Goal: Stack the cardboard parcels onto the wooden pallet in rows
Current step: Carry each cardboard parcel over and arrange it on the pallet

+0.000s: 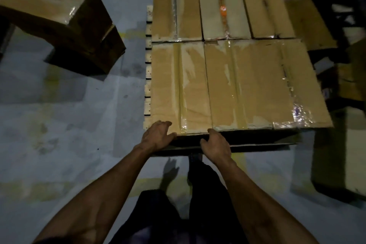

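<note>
A near-left parcel (179, 89) lies flat on the pallet (148, 61), at the left end of the front row and flush against a wider parcel (251, 83) to its right, as a person steadies it from the near edge. The tight seams suggest the boxes are being packed side against side so that each row squares up with the one behind, where a back row (221, 8) of narrower parcels already runs across the far half. The left hand (158, 134) rests on the parcel's near-left corner, fingers (165, 124) spread loosely over the top edge, open rather than clenched. The right hand (214, 143) meets the near edge at the seam between the two front boxes, fingers curled over the rim and touching cardboard; whether they press or merely rest cannot be told in the dim light. Neither hand carries anything free of the stack. The pallet's slat ends show only along the left side. More boxes (59, 16) wait on the grey floor (69, 115) well to the left, and others lie in shadow to the right.
</note>
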Demonstrator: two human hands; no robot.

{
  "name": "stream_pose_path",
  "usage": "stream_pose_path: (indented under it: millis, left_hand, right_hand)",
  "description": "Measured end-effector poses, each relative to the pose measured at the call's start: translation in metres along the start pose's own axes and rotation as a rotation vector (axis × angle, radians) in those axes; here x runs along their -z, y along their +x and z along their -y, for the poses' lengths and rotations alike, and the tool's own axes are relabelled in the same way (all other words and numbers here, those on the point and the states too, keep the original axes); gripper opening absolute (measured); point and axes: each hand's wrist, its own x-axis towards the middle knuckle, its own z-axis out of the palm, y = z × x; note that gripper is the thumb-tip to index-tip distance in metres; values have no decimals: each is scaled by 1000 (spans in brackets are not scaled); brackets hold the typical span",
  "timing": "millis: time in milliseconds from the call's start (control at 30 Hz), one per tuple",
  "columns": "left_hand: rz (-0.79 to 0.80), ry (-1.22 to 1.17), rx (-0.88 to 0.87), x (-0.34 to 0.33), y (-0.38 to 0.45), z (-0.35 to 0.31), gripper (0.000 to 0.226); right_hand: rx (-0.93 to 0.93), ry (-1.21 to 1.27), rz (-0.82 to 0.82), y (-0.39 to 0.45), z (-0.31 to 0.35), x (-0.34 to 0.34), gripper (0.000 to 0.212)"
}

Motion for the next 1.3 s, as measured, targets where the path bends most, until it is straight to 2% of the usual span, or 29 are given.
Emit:
stream_pose_path:
  millis: [267, 400, 567, 800, 1033, 1300]
  left_hand:
    - [-115, 12, -308, -4, -123, -32, 44]
    - [-74, 58, -427, -13, -172, -61, 33]
    - [-15, 145, -557, -39, -207, -110, 33]
    - [57, 224, -619, -127, -229, -208, 28]
    - [133, 217, -580, -240, -260, -330, 46]
    - [148, 245, -630, -296, -272, -463, 49]
  right_hand:
    - [-155, 249, -200, -143, -35, 1, 60]
    - [-230, 352, -272, -220, -69, -2, 60]
    - [-350, 435, -321, -285, -131, 3, 59]
    - [-465, 546, -411, -338, -260, 28, 57]
    - [-543, 586, -415, -392, -416, 77, 56]
    - [-557, 635, -436, -409, -521, 150, 59]
